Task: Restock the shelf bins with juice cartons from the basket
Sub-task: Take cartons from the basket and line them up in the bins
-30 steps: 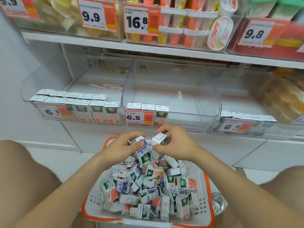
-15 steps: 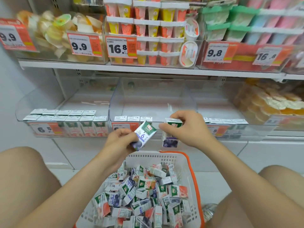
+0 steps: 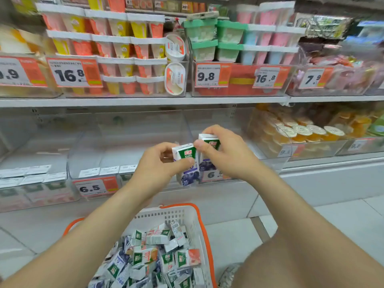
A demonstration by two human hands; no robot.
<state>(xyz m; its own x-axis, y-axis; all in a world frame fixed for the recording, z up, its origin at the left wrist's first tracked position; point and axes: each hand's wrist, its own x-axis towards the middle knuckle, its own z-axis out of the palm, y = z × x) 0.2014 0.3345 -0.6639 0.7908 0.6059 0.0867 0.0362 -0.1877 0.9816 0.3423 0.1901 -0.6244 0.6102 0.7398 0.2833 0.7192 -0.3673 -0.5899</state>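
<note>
My left hand grips a small blueberry juice carton upright by its side. My right hand grips a second blueberry carton right beside it, the two cartons touching. Both are held in front of the clear shelf bins, near the divide between the middle bin and the bin to its right. The white basket with an orange rim sits on the floor below, holding several mixed juice cartons.
A left bin holds rows of cartons behind its front wall. The middle bin has three cartons at its front by a 6.5 price tag. Cups of jelly fill the far right bin. My knees frame the basket.
Both hands rose from the basket, each with a carton, and moved up and right to the bins. The left carton turned upright beside the right one. The view tilted upward.
</note>
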